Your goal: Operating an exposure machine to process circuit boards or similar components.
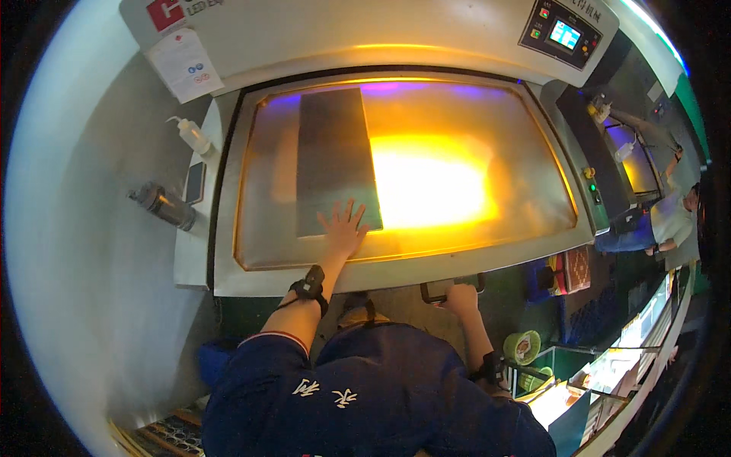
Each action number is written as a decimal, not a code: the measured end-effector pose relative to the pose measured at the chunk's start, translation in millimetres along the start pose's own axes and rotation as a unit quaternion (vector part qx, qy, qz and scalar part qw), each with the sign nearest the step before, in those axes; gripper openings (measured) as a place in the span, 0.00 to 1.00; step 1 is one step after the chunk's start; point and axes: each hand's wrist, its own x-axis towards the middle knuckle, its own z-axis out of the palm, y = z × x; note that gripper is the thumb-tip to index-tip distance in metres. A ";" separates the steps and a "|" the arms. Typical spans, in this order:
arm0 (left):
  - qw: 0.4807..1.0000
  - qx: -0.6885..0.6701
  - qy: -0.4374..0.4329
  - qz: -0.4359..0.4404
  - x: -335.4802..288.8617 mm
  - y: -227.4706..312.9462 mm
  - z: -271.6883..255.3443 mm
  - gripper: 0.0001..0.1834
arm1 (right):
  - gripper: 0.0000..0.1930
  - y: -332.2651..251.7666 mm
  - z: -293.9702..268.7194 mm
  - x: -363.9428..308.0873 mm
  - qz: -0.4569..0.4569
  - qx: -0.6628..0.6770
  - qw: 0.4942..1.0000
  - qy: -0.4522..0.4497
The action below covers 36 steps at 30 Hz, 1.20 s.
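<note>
A dark rectangular panel (333, 152) lies lengthwise on the left half of the machine's wide, framed bed (525, 190). My left hand (346, 231) rests with fingers spread on the panel's near end and grips nothing. Below the front edge of the bed, my right hand (459, 299) is closed round the right part of a black bar handle (435, 292). Its fingers are partly hidden. Bright yellow light glows on the bed just right of the panel. Each of my wrists carries a black strapped device.
The machine's hood (365, 38) spans the back, with a control panel (565, 34) at its right. On the left ledge are a squeeze bottle (193, 135), a phone (196, 183) and a dark bottle (166, 206). A green bin (523, 347) stands at right; another person (670, 221) sits beyond.
</note>
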 end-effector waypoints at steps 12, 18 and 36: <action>0.997 0.059 0.052 -0.014 5.0 -15.4 0.1 0.32 | 0.11 117.2 101.9 -4.5 0.166 0.723 0.640 0.200; 0.998 0.065 0.013 -0.020 16.9 -8.6 4.5 0.33 | 0.28 180.0 235.6 156.8 0.077 0.363 0.928 0.034; 0.998 0.055 0.030 -0.023 13.5 -9.5 -3.1 0.33 | 0.13 123.5 169.3 62.6 -0.006 0.272 0.915 0.297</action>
